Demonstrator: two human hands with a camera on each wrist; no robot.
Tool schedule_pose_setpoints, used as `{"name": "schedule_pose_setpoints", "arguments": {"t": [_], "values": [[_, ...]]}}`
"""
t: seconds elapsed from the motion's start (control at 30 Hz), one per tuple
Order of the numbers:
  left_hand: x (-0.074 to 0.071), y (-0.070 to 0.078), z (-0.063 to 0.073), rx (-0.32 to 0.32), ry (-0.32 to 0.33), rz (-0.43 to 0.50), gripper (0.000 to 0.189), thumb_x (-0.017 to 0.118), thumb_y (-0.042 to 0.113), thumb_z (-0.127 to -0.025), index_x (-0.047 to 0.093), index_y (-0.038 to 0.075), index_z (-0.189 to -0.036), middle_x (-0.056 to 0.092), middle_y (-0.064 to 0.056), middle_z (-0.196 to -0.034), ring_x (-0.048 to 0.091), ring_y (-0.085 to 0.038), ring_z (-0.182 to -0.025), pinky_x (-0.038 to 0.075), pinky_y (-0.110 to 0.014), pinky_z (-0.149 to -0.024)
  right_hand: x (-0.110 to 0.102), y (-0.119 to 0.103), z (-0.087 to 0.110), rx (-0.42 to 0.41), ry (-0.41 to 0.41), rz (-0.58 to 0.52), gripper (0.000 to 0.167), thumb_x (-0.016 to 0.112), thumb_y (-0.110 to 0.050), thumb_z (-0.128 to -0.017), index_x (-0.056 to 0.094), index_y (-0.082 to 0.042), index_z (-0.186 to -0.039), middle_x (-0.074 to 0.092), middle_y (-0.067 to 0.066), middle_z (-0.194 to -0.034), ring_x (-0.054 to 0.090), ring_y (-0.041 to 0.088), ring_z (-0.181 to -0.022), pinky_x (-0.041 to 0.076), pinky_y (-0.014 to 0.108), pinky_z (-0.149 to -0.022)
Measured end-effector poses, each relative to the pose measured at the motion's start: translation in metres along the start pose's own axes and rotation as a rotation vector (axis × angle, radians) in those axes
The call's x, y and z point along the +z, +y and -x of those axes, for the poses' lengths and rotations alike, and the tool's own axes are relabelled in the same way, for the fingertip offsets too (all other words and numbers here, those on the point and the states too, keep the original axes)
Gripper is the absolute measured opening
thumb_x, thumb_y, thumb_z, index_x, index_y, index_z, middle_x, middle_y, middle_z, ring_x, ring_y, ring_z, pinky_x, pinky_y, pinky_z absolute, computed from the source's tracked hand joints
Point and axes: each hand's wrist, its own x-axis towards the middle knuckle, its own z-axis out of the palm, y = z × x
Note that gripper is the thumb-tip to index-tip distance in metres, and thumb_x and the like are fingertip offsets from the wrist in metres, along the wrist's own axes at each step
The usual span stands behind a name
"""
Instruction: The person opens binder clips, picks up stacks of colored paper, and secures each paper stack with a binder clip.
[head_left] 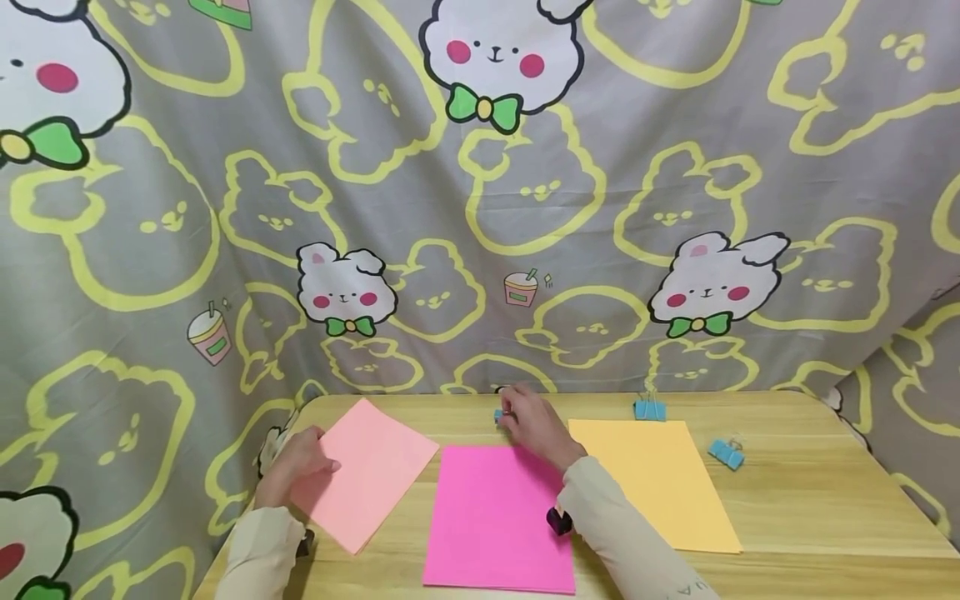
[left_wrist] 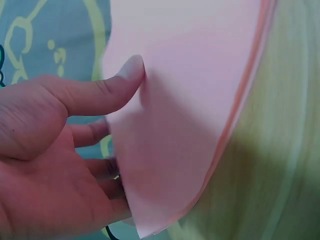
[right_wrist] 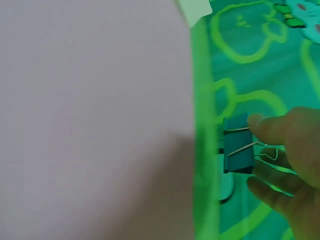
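At the left side of the table, my left hand [head_left: 306, 460] grips the edge of a stack of light pink paper [head_left: 367, 477]. In the left wrist view the thumb [left_wrist: 117, 87] lies on top and the other fingers reach behind the sheets, whose far edges fan slightly apart. My right hand [head_left: 536, 423] holds a blue binder clip [right_wrist: 239, 145] near the back edge, its wire handles between thumb and fingers. A bright magenta stack of paper [head_left: 495, 521] lies below that hand, partly covered by the right forearm.
A yellow-orange stack of paper [head_left: 660, 487] lies right of centre, overlapped by the right sleeve. Behind it stands a blue binder clip [head_left: 650, 410], and another blue binder clip [head_left: 727, 453] sits further right. A patterned curtain [head_left: 480, 208] hangs behind the wooden table [head_left: 810, 500].
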Motion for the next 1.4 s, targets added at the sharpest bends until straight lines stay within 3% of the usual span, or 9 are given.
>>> {"name": "schedule_pose_setpoints", "arguments": {"t": [0.27, 0.47, 0.57, 0.63, 0.73, 0.83, 1.0, 1.17, 1.4], "values": [[0.003, 0.011, 0.012, 0.044, 0.033, 0.055, 0.028, 0.077, -0.001, -0.076, 0.054, -0.002, -0.091, 0.057, -0.011, -0.078, 0.051, -0.028, -0.070, 0.044, -0.042, -0.065, -0.035, -0.009, 0.017, 0.102, 0.003, -0.081, 0.026, 0.081, -0.008, -0.088, 0.056, -0.014, -0.088, 0.059, 0.000, -0.100, 0.048, 0.016, -0.071, 0.045, 0.031, -0.065], [0.008, 0.017, 0.020, 0.128, 0.096, 0.129, 0.021, 0.048, -0.011, -0.078, 0.040, 0.009, -0.076, 0.027, 0.002, -0.066, 0.029, -0.017, -0.059, 0.023, -0.031, -0.057, -0.073, -0.014, 0.039, 0.156, 0.000, -0.135, 0.028, 0.080, 0.003, -0.085, 0.062, -0.006, -0.105, 0.061, 0.008, -0.110, 0.066, 0.029, -0.102, 0.056, 0.044, -0.083], [0.006, 0.018, 0.025, 0.166, 0.181, 0.156, 0.020, 0.050, -0.011, -0.079, 0.044, 0.006, -0.084, 0.038, -0.004, -0.066, 0.038, -0.020, -0.059, 0.028, -0.031, -0.055, -0.088, -0.012, 0.051, 0.144, 0.017, -0.133, 0.035, 0.079, 0.008, -0.083, 0.064, -0.002, -0.113, 0.060, 0.012, -0.112, 0.067, 0.034, -0.105, 0.056, 0.048, -0.085], [0.002, 0.020, 0.027, 0.176, 0.223, 0.199, 0.023, 0.051, -0.012, -0.080, 0.052, 0.000, -0.098, 0.054, -0.016, -0.076, 0.049, -0.028, -0.066, 0.038, -0.036, -0.058, -0.098, -0.010, 0.059, 0.143, 0.030, -0.117, 0.038, 0.079, 0.009, -0.083, 0.064, -0.002, -0.117, 0.060, 0.012, -0.111, 0.067, 0.034, -0.103, 0.056, 0.049, -0.086], [-0.006, 0.023, 0.033, 0.136, 0.257, 0.269, 0.040, 0.051, -0.009, -0.086, 0.055, -0.010, -0.126, 0.063, -0.035, -0.107, 0.057, -0.037, -0.084, 0.048, -0.045, -0.071, -0.112, -0.008, 0.071, 0.163, 0.036, -0.104, 0.041, 0.077, 0.009, -0.084, 0.064, -0.002, -0.121, 0.060, 0.011, -0.110, 0.067, 0.033, -0.102, 0.056, 0.050, -0.087], [-0.011, 0.029, 0.041, 0.080, 0.275, 0.417, 0.045, 0.049, -0.007, -0.092, 0.052, -0.016, -0.136, 0.060, -0.037, -0.126, 0.059, -0.038, -0.101, 0.051, -0.042, -0.083, -0.124, -0.005, 0.082, 0.181, 0.047, -0.112, 0.042, 0.077, 0.010, -0.084, 0.064, 0.000, -0.123, 0.060, 0.012, -0.108, 0.067, 0.033, -0.100, 0.056, 0.053, -0.088], [-0.006, 0.047, 0.045, -0.037, 0.313, 0.726, 0.042, 0.052, -0.001, -0.101, 0.047, -0.011, -0.142, 0.054, -0.033, -0.138, 0.054, -0.031, -0.120, 0.045, -0.020, -0.088, -0.140, 0.007, 0.097, 0.184, 0.105, -0.093, 0.044, 0.080, 0.012, -0.080, 0.065, 0.002, -0.120, 0.063, 0.014, -0.104, 0.067, 0.034, -0.095, 0.057, 0.054, -0.085], [0.011, 0.057, 0.036, -0.101, 0.389, 0.894, 0.032, 0.057, 0.006, -0.102, 0.053, -0.010, -0.130, 0.060, -0.023, -0.125, 0.058, -0.010, -0.101, 0.046, -0.015, -0.082, -0.153, 0.014, 0.106, 0.208, 0.132, -0.070, 0.046, 0.082, 0.012, -0.077, 0.065, 0.002, -0.119, 0.064, 0.012, -0.100, 0.069, 0.035, -0.094, 0.057, 0.052, -0.083], [0.030, 0.048, 0.034, -0.120, 0.438, 0.900, 0.032, 0.070, 0.002, -0.095, 0.057, -0.014, -0.120, 0.067, -0.009, -0.101, 0.059, 0.000, -0.078, 0.050, -0.017, -0.070, -0.162, 0.019, 0.114, 0.227, 0.164, -0.095, 0.055, 0.082, 0.014, -0.075, 0.062, 0.008, -0.126, 0.066, 0.015, -0.102, 0.071, 0.041, -0.097, 0.056, 0.051, -0.084]]}}
